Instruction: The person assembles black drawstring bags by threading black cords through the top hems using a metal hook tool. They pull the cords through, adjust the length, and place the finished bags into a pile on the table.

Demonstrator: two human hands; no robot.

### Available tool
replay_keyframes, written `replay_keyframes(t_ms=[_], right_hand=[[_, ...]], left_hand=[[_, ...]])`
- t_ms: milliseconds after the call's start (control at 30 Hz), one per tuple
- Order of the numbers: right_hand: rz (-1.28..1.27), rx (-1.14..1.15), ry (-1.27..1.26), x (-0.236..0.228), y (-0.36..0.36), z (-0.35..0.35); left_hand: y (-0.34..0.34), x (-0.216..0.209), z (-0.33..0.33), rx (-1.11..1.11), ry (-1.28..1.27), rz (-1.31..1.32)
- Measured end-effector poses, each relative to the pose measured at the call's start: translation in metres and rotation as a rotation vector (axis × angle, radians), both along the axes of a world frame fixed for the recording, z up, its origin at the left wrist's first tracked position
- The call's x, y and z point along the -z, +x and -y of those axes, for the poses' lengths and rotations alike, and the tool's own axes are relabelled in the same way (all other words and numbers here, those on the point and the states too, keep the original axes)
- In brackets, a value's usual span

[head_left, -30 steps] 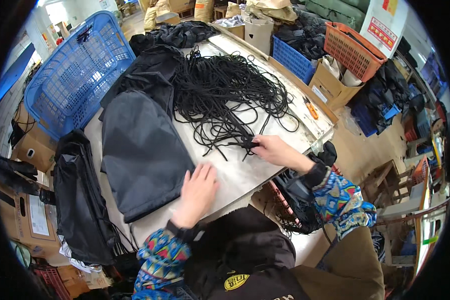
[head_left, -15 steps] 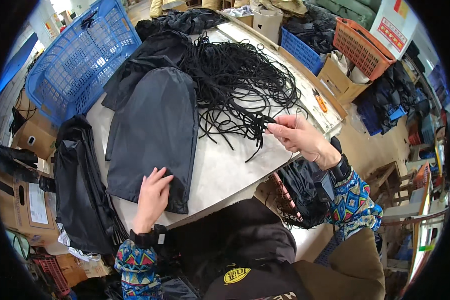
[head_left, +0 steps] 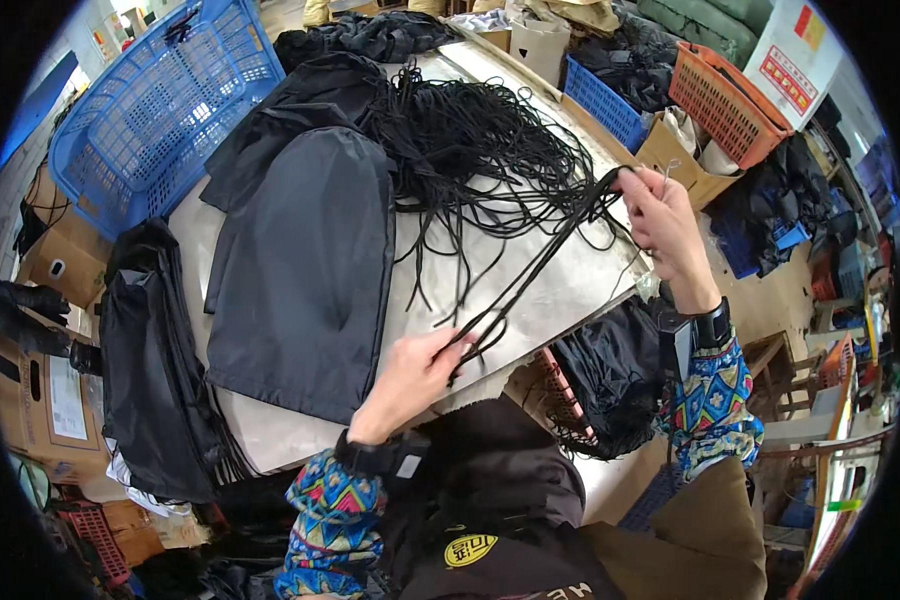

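A few black cords (head_left: pixel 545 258) are drawn taut between my hands, slanting down from right to left. My left hand (head_left: pixel 422 372) grips their lower ends near the table's front edge. Higher up at the right, my right hand (head_left: pixel 668 225) pinches the cords. A thin metal piece with a looped end (head_left: pixel 673 164) sticks out above its fingers; I cannot make out its kind. Behind the cords lies a tangled heap of black cord (head_left: pixel 480 130). To the left of my left hand, a black fabric bag (head_left: pixel 305 270) lies flat on the pale table (head_left: pixel 290 440).
A blue plastic basket (head_left: pixel 160 125) stands tilted at the table's far left. Black bags (head_left: pixel 155 370) hang over the left edge. At the right are an orange basket (head_left: pixel 725 105), a cardboard box (head_left: pixel 670 150) and a basket of black material (head_left: pixel 610 385) below the table edge.
My left hand has left the black bag and moved right to grip the cord ends. My right hand has moved up and right, pulling cords out from the heap.
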State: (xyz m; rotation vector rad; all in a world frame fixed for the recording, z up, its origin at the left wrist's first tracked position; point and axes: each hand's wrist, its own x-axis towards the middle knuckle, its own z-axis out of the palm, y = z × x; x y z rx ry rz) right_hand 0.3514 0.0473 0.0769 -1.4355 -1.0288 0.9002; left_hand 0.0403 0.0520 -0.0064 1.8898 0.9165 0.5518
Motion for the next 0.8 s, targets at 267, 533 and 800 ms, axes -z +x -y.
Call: replay_keyframes(t_ms=[267, 533, 800], right_hand=[[0.368, 0.102, 0.008, 0.021, 0.006, -0.006], [0.963, -0.651, -0.2, 0.067, -0.059, 0.017], [0.94, -0.109, 0.106, 0.084, -0.035, -0.001]], left_hand=[[-0.078, 0.031, 0.0, -0.366, 0.418, -0.241], [0.035, 0.018, 0.033, -0.237, 0.645, -0.137], [0.007, 0.015, 0.032, 0.055, -0.094, 0.138]])
